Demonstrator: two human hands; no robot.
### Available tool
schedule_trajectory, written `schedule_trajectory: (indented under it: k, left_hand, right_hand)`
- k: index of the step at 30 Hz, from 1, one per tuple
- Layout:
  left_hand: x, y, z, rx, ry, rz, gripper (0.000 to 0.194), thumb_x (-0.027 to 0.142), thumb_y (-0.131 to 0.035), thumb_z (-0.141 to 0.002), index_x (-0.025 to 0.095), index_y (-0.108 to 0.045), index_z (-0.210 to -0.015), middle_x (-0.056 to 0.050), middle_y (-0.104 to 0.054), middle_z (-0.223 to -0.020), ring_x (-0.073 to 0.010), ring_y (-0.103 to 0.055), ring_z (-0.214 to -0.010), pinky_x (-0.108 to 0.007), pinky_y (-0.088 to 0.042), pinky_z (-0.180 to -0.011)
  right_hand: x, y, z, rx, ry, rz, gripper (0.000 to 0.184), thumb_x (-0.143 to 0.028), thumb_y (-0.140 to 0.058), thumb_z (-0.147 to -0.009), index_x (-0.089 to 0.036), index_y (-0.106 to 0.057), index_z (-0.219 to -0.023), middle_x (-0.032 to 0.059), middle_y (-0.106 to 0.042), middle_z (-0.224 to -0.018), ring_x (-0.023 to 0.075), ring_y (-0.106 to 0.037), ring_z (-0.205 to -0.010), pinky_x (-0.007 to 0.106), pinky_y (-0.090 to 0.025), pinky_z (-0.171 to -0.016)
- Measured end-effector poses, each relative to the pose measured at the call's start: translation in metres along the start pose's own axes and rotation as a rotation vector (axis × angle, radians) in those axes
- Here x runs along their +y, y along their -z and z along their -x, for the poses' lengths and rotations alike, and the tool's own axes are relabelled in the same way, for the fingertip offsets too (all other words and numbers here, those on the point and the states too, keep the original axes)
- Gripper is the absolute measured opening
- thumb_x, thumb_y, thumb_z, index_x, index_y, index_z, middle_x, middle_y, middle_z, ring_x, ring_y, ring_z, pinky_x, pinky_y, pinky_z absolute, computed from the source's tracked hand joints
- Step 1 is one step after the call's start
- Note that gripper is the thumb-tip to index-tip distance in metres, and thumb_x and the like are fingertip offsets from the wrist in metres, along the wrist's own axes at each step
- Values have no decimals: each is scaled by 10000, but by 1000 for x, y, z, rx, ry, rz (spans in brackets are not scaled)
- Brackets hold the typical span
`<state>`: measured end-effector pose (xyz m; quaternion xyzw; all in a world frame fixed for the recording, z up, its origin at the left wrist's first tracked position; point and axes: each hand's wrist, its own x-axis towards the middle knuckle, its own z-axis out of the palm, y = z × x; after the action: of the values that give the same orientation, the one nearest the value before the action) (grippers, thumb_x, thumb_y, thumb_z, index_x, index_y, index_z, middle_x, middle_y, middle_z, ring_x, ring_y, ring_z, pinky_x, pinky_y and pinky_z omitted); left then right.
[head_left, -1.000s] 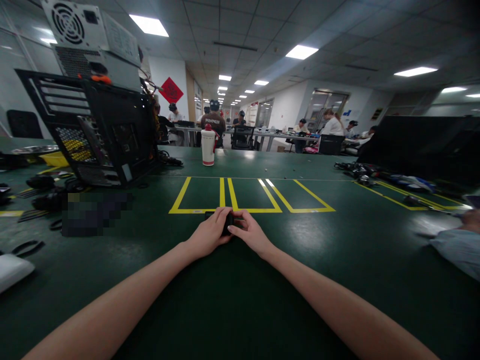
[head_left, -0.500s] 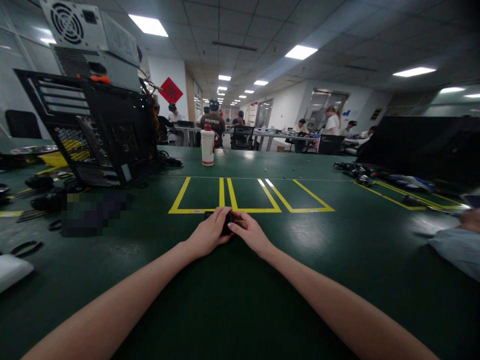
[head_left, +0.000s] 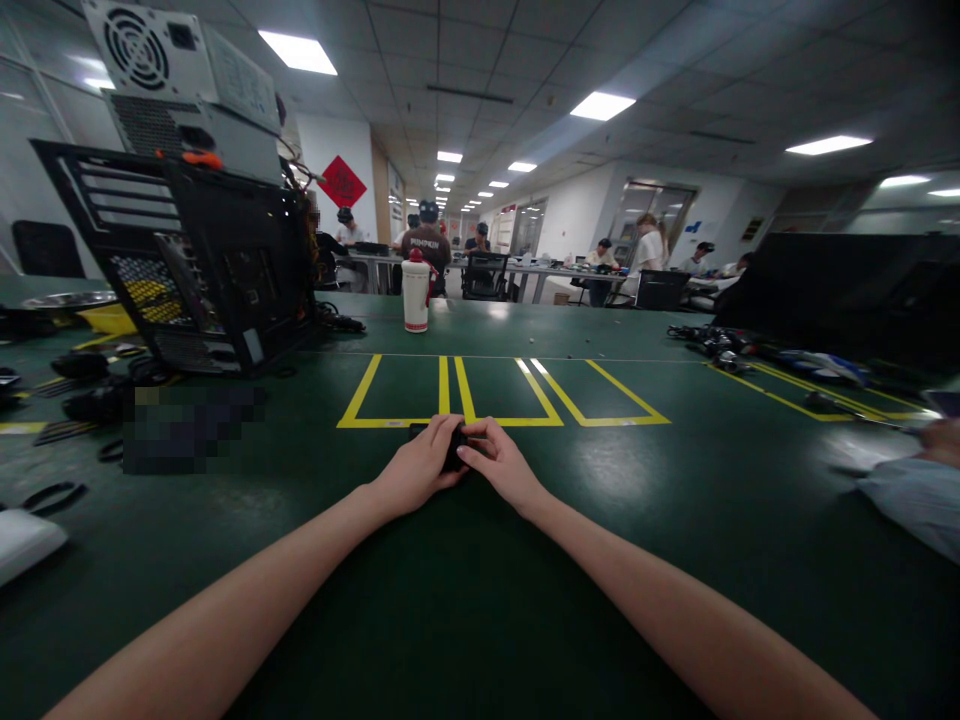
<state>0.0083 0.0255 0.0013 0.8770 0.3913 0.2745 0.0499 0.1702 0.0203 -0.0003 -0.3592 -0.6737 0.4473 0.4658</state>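
A small black object (head_left: 454, 452) lies between my two hands over the green table (head_left: 465, 620); its kind cannot be made out. My left hand (head_left: 421, 465) is closed around it, fingers over its top and thumb underneath. From the other side, the bent fingers and thumb of my right hand (head_left: 501, 462) close on the object's right end. Most of the object is hidden by the fingers. Just beyond the hands, yellow tape outlines (head_left: 517, 422) mark the tabletop.
At the left stands a black computer case (head_left: 255, 270) with power supply units (head_left: 202, 90) stacked on it. A white tumbler with a red lid (head_left: 415, 295) stands farther back. Cables (head_left: 716, 350) lie at the right, near another person's sleeve (head_left: 911, 490). People sit at far tables.
My hands and the black object stay in almost the same place. In the background, a standing person in white has shifted slightly left.
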Motion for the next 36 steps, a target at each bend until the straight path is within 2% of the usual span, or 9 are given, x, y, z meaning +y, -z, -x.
schedule_trajectory:
  k: [7, 12, 19, 27, 36]
  left_hand:
    - [1, 0, 0, -5, 12, -9, 592, 257, -535, -744, 225, -199, -1230, -98, -341, -1236, -241, -478, -1045, -405, -465, -793]
    - [0, -1, 0, -6, 7, -5, 598, 245, -542, -739, 220, -200, -1229, -99, -338, -1237, -240, -483, -1039, -397, -460, -803]
    - [0, 0, 0, 3, 0, 0, 606, 265, -540, -744, 244, -184, -1234, -90, -347, -1230, -236, -486, -1042, -398, -465, -790]
    - [2, 2, 0, -13, 11, 6, 613, 263, -539, -746, 247, -176, -1239, -94, -330, -1247, -242, -490, -1037, -412, -467, -789]
    - [1, 0, 0, -3, -1, -6, 609, 226, -548, -733, 220, -194, -1229, -104, -342, -1229, -243, -476, -1048, -400, -462, -798]
  right_hand:
    - [2, 0, -1, -12, -59, -12, 311, -264, -558, -727, -209, -482, -1024, 52, -504, -1095, 188, -497, -1026, 376, -406, -893]
    - [1, 0, 1, -29, -36, -16, 313, -273, -584, -705, -232, -476, -996, 34, -501, -1066, 192, -496, -1018, 365, -440, -832]
    - [1, -1, 1, -1, -1, -9, 194, -280, -539, -743, -226, -493, -924, 11, -506, -1003, 168, -495, -1003, 346, -424, -864]
    - [-1, 1, 1, 7, -59, 28, 314, -297, -546, -738, -213, -483, -1034, 48, -504, -1091, 191, -482, -1043, 399, -381, -917]
    - [-1, 0, 1, -17, -8, -3, 262, -266, -575, -717, -222, -481, -957, 27, -503, -1035, 189, -496, -1028, 353, -440, -833]
